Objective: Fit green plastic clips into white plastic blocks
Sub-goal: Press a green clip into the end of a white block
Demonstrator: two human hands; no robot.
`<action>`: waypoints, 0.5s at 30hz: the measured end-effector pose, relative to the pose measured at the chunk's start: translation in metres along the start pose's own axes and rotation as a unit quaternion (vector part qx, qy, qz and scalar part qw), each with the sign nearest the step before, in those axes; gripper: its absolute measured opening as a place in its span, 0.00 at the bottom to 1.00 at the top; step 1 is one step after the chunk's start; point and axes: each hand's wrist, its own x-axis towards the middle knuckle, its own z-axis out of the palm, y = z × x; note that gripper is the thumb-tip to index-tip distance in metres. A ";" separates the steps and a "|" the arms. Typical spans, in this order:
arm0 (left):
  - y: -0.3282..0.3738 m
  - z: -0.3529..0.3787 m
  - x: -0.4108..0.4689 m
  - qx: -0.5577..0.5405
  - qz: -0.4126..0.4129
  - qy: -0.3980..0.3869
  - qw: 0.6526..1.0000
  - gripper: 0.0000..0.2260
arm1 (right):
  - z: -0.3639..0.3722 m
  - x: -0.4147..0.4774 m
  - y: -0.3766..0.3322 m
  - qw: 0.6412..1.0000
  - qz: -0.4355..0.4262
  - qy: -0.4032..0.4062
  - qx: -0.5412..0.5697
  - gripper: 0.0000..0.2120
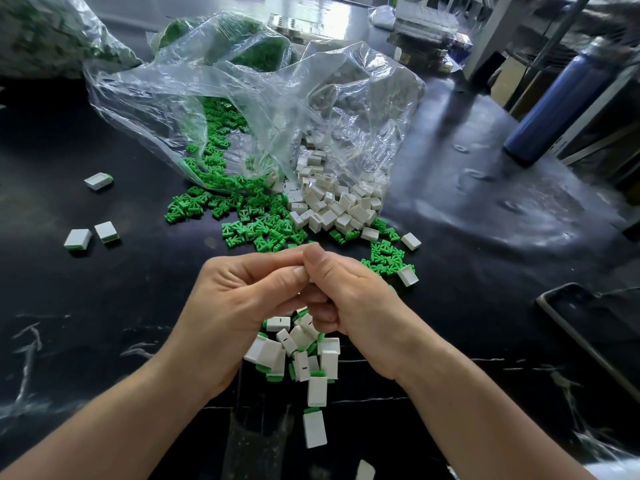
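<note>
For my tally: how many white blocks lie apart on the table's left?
3. One block farther away; nearer, a second block beside a third block. None seems hidden.

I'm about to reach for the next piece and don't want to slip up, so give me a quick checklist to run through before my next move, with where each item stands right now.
1. Piece in hand finished: cannot tell; left hand and right hand pinch a small part almost hidden by fingers.
2. Loose green plastic clips close by: ok, spilled from the clear plastic bag.
3. Empty white plastic blocks close by: ok, heaped at the bag's mouth.
4. Finished pile of clipped white blocks: ok, directly beneath the hands for dropping.
5. Stray finished blocks on the left gathered: not ok, three lie apart from the pile.
</note>
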 end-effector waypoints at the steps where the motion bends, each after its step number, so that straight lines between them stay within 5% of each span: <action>1: 0.000 0.000 0.000 -0.002 0.001 0.001 1.000 0.12 | 0.000 0.000 0.000 1.000 0.000 0.003 -0.009 0.25; 15: -0.003 -0.003 0.001 0.004 0.023 -0.023 0.999 0.12 | -0.002 -0.001 0.003 1.000 -0.014 -0.009 0.018 0.21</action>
